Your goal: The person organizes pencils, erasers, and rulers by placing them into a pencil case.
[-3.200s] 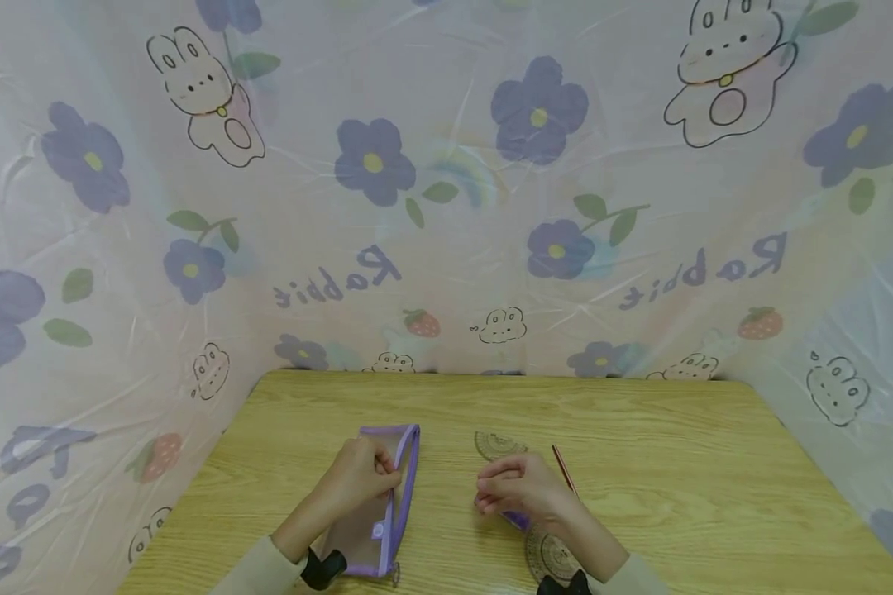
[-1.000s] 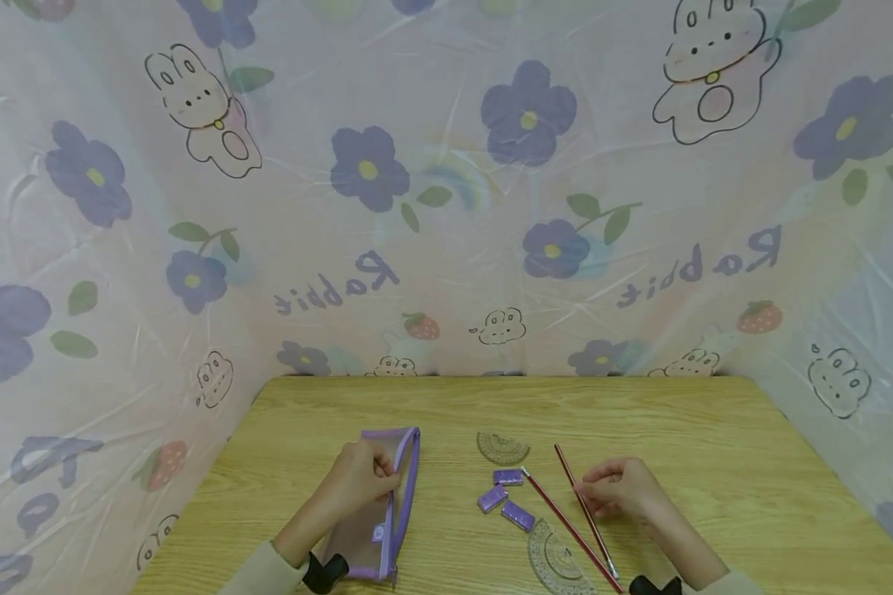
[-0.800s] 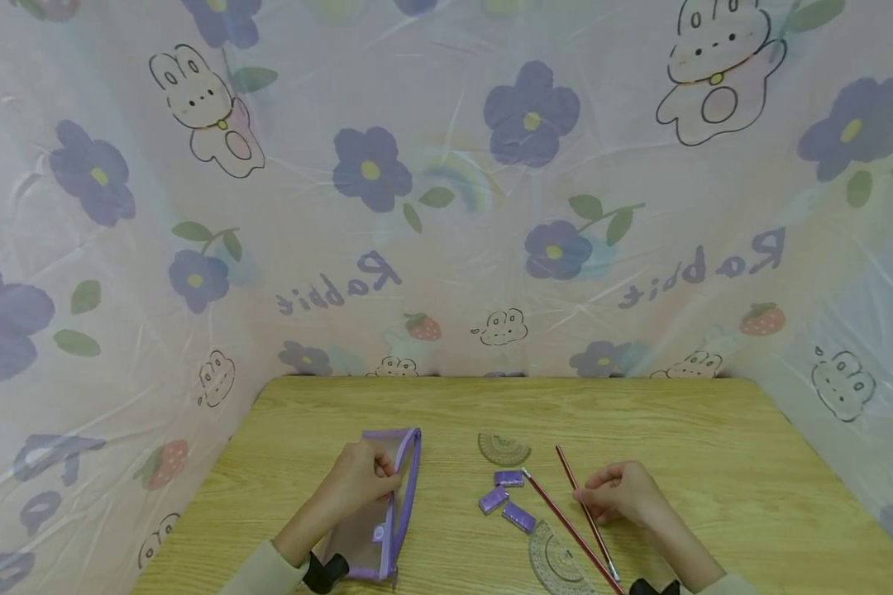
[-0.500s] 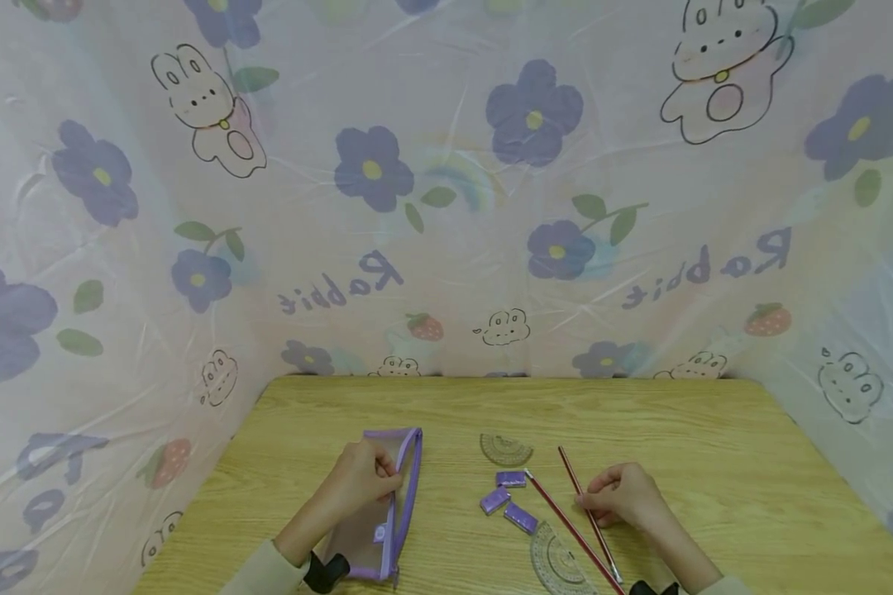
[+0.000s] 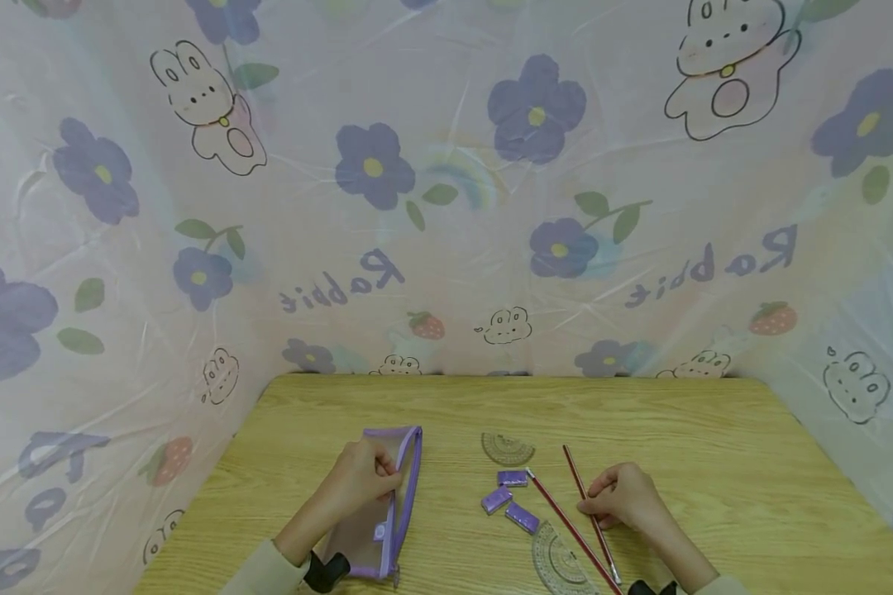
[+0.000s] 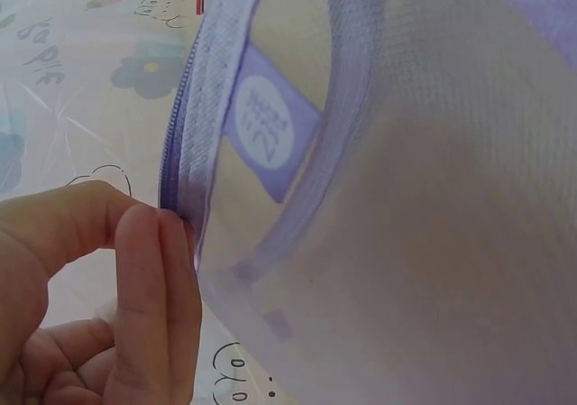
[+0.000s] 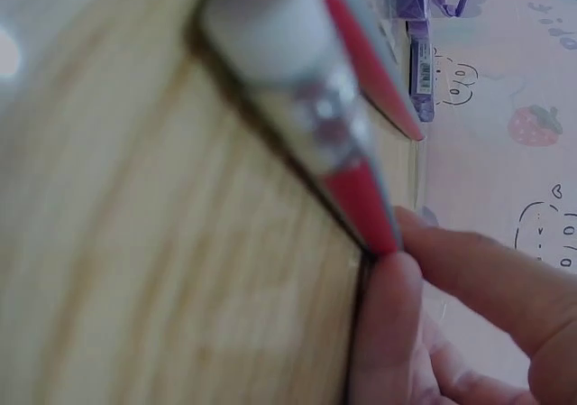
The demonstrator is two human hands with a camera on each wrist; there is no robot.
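My left hand [image 5: 360, 475] pinches the zippered edge of a translucent pencil case [image 5: 351, 533] with purple trim. In the left wrist view, thumb and fingers hold the zip tape [image 6: 185, 152], and the case's mouth gapes beside a purple label [image 6: 270, 125]. Over on the right, my right hand [image 5: 627, 496] pinches a red pencil [image 5: 575, 469] around its middle. The right wrist view has this pencil's white eraser end [image 7: 266, 26] close up, with the shaft between thumb and forefinger. A second red pencil [image 5: 565, 519] lies slanted just left of it.
Three small purple-wrapped blocks [image 5: 522, 518] lie between the case and the pencils. One clear protractor [image 5: 508, 449] sits behind them, another protractor [image 5: 556, 560] in front. The wooden table [image 5: 699, 421] meets a rabbit-print curtain [image 5: 446, 248] at its back and sides.
My right hand has moved right, from above the purple blocks to the right-hand pencil, which it now pinches. The left hand has kept its hold on the case.
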